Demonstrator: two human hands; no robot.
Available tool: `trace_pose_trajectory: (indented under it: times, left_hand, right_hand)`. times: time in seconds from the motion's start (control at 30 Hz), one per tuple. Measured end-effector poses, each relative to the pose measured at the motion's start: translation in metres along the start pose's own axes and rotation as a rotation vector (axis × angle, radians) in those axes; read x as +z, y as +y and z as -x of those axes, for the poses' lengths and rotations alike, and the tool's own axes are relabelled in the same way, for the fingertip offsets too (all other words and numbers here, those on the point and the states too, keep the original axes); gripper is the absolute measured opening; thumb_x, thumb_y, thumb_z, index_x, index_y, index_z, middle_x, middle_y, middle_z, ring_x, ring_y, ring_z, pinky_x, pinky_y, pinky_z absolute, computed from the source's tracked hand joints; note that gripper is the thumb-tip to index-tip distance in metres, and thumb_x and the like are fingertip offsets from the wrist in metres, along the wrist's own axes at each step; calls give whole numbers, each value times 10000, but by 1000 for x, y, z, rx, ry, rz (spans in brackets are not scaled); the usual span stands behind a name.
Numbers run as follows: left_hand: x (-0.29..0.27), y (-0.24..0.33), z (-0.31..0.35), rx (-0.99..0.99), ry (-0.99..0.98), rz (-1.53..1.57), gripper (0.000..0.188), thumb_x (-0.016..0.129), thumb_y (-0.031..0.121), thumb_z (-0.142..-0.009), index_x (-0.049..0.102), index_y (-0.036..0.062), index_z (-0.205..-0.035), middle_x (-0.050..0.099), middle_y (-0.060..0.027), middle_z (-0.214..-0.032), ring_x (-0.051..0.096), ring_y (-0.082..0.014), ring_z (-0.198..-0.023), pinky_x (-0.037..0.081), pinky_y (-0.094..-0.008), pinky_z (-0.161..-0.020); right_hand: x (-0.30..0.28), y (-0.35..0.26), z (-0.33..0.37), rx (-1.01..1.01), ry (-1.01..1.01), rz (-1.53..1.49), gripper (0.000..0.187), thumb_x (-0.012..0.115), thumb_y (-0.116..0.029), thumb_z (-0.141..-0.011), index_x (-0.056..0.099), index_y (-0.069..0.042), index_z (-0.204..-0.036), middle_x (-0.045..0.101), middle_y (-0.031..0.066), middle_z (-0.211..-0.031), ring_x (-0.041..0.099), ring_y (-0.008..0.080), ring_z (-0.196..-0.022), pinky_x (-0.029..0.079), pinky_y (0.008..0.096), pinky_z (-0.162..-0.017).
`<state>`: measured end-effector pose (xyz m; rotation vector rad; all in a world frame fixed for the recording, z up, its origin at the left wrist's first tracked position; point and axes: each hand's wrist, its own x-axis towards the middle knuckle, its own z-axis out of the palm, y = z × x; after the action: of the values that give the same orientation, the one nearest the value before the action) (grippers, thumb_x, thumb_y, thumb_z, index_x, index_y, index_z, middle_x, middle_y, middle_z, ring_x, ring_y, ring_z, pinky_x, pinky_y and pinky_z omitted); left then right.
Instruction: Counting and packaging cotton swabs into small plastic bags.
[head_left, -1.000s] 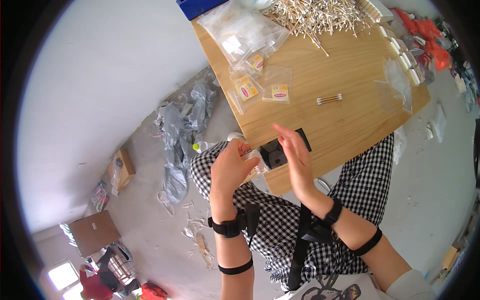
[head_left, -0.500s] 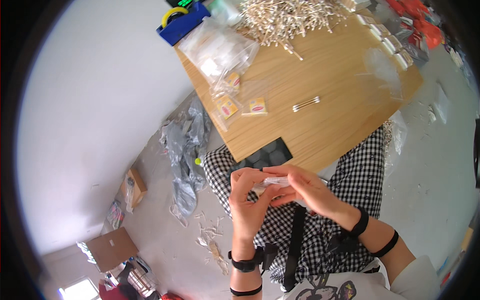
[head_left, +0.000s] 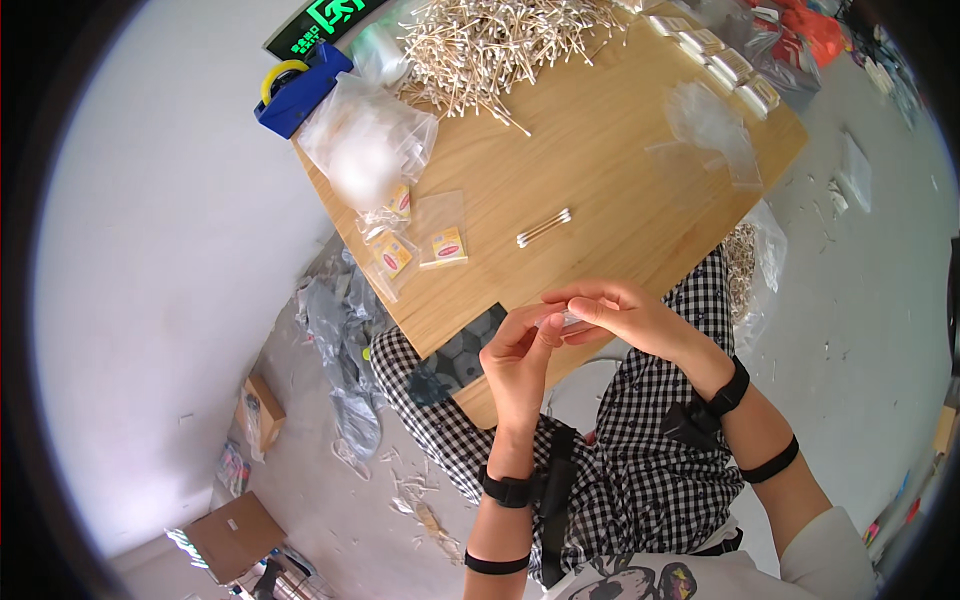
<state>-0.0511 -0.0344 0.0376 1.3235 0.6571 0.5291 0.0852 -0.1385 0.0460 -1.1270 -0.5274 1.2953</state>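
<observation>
My left hand (head_left: 517, 372) and my right hand (head_left: 640, 318) meet above the table's near edge. Pinched between the fingers of both is a small piece of clear plastic (head_left: 568, 318), apparently a small bag; the fingers cover most of it, and what it contains cannot be made out. Just beyond them, a few cotton swabs (head_left: 544, 229) lie side by side on the wooden table (head_left: 600, 170). To their left are small clear bags with yellow labels, one flat bag (head_left: 444, 243) and another bag (head_left: 391, 257) beside it.
A large heap of cotton swabs (head_left: 490, 50) covers the far side. At far left stand a blue tape dispenser (head_left: 308, 92) and a big clear bag (head_left: 350, 130). Packed swabs (head_left: 730, 66) and loose plastic bags (head_left: 715, 125) lie at right. A dark patterned sheet (head_left: 458, 360) hangs at the near edge.
The view has shifted, so the table sits further left and lower. Both hands still grip the clear plastic together, but the fingers now cover more of it.
</observation>
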Motion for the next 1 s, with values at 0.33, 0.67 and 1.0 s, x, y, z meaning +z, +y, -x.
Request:
trace_pose_trajectory:
  times: [0.33,0.67,1.0]
  left_hand:
    - [-6,-8,-1,-41,-2,51,152,700,64,-894,725,-13,-1023,680,-59,-980,597,-92,-752,486,-219,-669]
    - [-1,-14,2,-31,31,145,192,624,86,-946,714,-11,-1084,682,-76,-1041,585,-99,-782,485,-241,-723]
    - [-15,-5,0,-82,-71,12,158,640,64,-930,715,-29,-1033,673,-62,-1011,582,-89,-791,470,-212,-679]
  right_hand:
    - [0,5,-8,54,26,62,373,573,-199,-990,573,62,-1257,674,132,-1096,670,174,-976,578,297,-846]
    - [-4,1,-10,86,48,80,365,589,-174,-978,582,80,-1241,663,168,-1120,665,197,-1005,590,302,-832]
    - [1,2,-5,51,12,84,517,521,-360,-1010,545,81,-1280,630,182,-1181,654,198,-1037,569,302,-881]
